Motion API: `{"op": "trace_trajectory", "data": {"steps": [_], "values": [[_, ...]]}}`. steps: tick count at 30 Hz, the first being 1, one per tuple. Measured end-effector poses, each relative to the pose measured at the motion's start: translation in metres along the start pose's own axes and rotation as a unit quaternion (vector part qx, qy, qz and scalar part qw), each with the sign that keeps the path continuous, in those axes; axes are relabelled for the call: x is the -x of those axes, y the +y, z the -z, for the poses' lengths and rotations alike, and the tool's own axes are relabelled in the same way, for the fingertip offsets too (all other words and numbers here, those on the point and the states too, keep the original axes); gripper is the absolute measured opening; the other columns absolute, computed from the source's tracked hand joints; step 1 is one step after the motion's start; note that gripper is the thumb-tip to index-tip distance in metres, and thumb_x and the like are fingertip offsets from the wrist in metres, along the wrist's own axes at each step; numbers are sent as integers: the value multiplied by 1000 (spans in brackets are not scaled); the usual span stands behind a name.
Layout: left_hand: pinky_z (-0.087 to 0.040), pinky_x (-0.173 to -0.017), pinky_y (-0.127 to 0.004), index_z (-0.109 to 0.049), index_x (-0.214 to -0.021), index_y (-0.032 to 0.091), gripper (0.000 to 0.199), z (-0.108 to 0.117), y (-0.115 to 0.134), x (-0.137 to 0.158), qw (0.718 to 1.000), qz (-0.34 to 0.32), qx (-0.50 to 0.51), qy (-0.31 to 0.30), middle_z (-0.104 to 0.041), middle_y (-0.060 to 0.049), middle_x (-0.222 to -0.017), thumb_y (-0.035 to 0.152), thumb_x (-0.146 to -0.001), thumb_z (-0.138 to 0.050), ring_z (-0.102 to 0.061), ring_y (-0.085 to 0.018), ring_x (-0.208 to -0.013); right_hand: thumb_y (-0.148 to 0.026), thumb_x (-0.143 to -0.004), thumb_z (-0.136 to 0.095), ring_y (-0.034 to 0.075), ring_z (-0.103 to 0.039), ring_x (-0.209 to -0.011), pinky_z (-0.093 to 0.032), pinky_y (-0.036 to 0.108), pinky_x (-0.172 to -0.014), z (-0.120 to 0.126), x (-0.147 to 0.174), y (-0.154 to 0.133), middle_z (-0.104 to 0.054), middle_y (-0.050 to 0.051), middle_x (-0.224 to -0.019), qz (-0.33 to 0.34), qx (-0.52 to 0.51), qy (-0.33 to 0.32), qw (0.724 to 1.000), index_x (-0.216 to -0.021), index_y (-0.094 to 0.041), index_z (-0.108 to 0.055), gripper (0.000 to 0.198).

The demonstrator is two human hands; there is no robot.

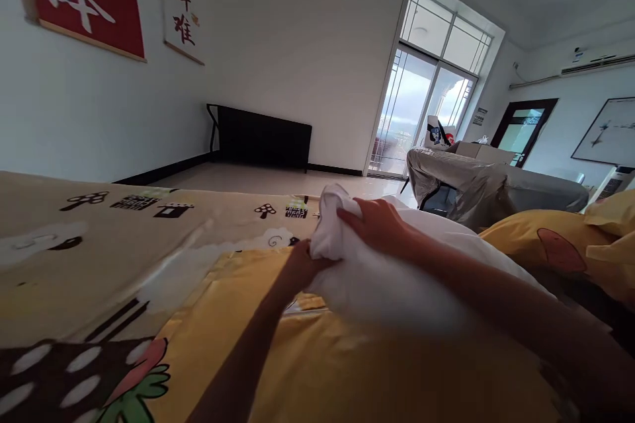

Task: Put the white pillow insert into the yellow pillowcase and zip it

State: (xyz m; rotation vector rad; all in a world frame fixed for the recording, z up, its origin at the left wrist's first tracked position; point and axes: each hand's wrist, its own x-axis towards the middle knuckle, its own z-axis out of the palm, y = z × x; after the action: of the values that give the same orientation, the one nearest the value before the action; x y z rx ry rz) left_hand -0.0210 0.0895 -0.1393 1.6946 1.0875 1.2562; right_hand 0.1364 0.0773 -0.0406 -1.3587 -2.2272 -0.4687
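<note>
At frame centre, a puffy white fabric pillow (pixel 367 281) is gripped at one end by clamped fingers of the left hand (pixel 300 266) and right hand (pixel 380 223).

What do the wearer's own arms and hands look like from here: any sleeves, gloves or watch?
The left hand and right hand are bare, with no gloves. The left forearm and right forearm look slender and uncovered, with no watch or bracelet showing. Toward the lower right edge it is too dark to tell whether a sleeve begins.
</note>
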Motion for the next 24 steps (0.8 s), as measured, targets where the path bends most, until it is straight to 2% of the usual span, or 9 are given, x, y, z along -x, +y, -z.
{"op": "trace_trajectory", "data": {"steps": [3, 5, 6, 10, 11, 16, 19, 21, 24], "values": [[-36, -52, -22, -59, -64, 12, 34, 36, 9, 2, 992, -19, -113, 51, -56, 1, -58, 44, -62, -71, -50, -14, -60, -57, -92, -28, 15, -48, -61, -25, 28, -56, -9, -15, 3, -60, 4, -69, -48, -53, -6, 997, -73, -19, -57, 51], [-33, -51, -22, -57, -57, 13, 36, 50, 15, 6, 982, -21, -174, 71, -51, 2, -52, 47, -64, -68, -46, -13, -56, -58, -91, -28, 14, -45, -61, -25, 27, -57, -17, -21, 2, -57, 3, -67, -55, -88, -12, 994, -70, -19, -55, 52], [-34, -52, -22, -59, -56, 13, 36, 54, 16, 8, 983, -23, -170, 66, -52, 1, -54, 47, -64, -67, -48, -13, -57, -58, -90, -28, 13, -43, -61, -26, 27, -57, -20, -24, 1, -55, 3, -66, -58, -112, -16, 992, -68, -18, -54, 53], [-45, -68, -23, -69, -69, 14, 27, 65, 10, 8, 998, -54, 14, 11, -64, -5, -87, 41, -67, -69, -58, -17, -80, -63, -86, -33, 11, -41, -59, -29, 25, -55, -25, -29, 0, -48, 0, -61, -84, -225, -44, 970, -61, -17, -47, 54], [-45, -68, -23, -69, -72, 14, 26, 66, 6, 6, 997, -44, 66, 0, -64, -5, -88, 40, -67, -69, -58, -16, -79, -64, -84, -34, 11, -41, -59, -30, 25, -55, -25, -30, 0, -47, -1, -60, -93, -245, -50, 964, -60, -17, -46, 54], [-35, -51, -20, -65, -62, 10, 28, 69, -10, 0, 973, 55, 220, -35, -57, -1, -56, 37, -62, -75, -47, -9, -52, -67, -82, -38, 14, -50, -65, -37, 26, -58, -22, -26, -2, -55, 2, -68, -113, -303, -84, 942, -66, -16, -51, 55], [-37, -50, -20, -66, -62, 10, 29, 68, -12, -1, 963, 77, 259, -26, -60, -2, -57, 36, -57, -78, -51, -11, -52, -66, -82, -40, 18, -57, -79, -44, 28, -66, -8, -17, -8, -62, 6, -88, -129, -335, -114, 926, -85, -17, -58, 53], [-39, -50, -21, -68, -65, 10, 32, 67, -10, -1, 960, 91, 266, -6, -62, -3, -59, 37, -54, -80, -53, -12, -53, -63, -78, -50, 20, -58, -90, -47, 30, -72, 6, -10, -9, -61, 7, -105, -114, -371, -161, 907, -104, -19, -56, 52], [-40, -48, -22, -68, -67, 10, 37, 66, -6, -1, 956, 103, 272, 47, -63, -4, -58, 38, -48, -82, -54, -14, -51, -50, -64, -72, 23, -55, -103, -47, 32, -84, 19, -1, -1, -54, 7, -122, -5, -388, -254, 886, -124, -20, -45, 72]]}}
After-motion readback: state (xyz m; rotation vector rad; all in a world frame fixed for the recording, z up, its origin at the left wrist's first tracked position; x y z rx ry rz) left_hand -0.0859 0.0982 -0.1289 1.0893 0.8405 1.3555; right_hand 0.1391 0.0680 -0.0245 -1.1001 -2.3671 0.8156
